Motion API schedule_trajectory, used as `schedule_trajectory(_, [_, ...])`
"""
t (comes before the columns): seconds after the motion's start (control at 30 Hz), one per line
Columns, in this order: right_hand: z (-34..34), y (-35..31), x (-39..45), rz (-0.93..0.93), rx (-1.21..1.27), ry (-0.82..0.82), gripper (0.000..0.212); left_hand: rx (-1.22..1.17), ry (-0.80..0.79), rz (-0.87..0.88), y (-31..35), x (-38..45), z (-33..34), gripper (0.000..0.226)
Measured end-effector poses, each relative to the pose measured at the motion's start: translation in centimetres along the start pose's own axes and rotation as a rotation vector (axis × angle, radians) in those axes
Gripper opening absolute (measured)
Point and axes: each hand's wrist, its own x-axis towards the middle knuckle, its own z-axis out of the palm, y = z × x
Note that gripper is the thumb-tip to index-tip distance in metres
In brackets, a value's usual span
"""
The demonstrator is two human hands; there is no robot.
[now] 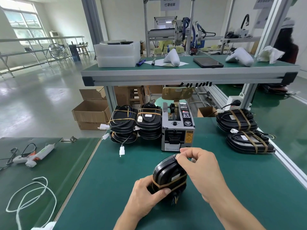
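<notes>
From where I stand, the person's two hands meet on a bundle of black housings (167, 173), which stands on edge on the green mat (108, 188) just in front of the tape dispenser (177, 130). The left hand (149, 195) grips the bundle's near, lower end, with the thumb pressed across a band of brown tape (176, 180) that wraps it. The right hand (199, 166) comes over from the right and pinches the bundle's far top edge between thumb and forefinger, the other fingers curled. Something pale shows among those fingers, but I cannot tell what it is.

The dispenser is a grey box with a yellow warning label on its front. Right against its left side are two stacks of taped black housings (149, 121), with white plugs dangling from their wires. Well off to the dispenser's right lie two more taped stacks (237, 120) near the bench edge. Far to its left, on a separate dark table, lie a white glue gun (33, 156) and, nearer to me, a loop of white cord (33, 195).

Above and behind the dispenser runs a green-topped shelf (182, 70). On it stand white foam trays (116, 53) to the left, a white shell (172, 58) on paper, a dark tablet (207, 62) and another white shell (239, 56) to the right. Cardboard boxes (91, 113) sit on the floor behind and left of the dispenser.
</notes>
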Motion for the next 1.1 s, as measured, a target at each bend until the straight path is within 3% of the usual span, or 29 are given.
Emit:
schedule_trajectory(0.13, [0.0, -0.4, -0.3, -0.023, -0.060, 0.008, 0.010, 0.003, -0.009, -0.017, -0.4, 0.1, 0.0, 0.051])
schedule_trajectory(0.53, [-0.2, -0.9, -0.8, -0.095, -0.242, -0.006, 0.017, -0.012, -0.017, -0.039, -0.5, 0.0, 0.1, 0.044])
schedule_trajectory(0.73, [-0.1, -0.9, -0.8, -0.079, -0.223, -0.002, 0.016, -0.009, -0.017, -0.039, -0.4, 0.0, 0.1, 0.050])
schedule_trajectory(0.9, [0.3, -0.4, -0.9, -0.059, -0.203, 0.015, 0.017, 0.005, -0.028, -0.048, -0.4, 0.1, 0.1, 0.038])
schedule_trajectory(1.1, [1.1, 0.2, -0.7, -0.041, -0.109, 0.027, 0.007, -0.005, -0.023, -0.036, -0.3, 0.0, 0.0, 0.046])
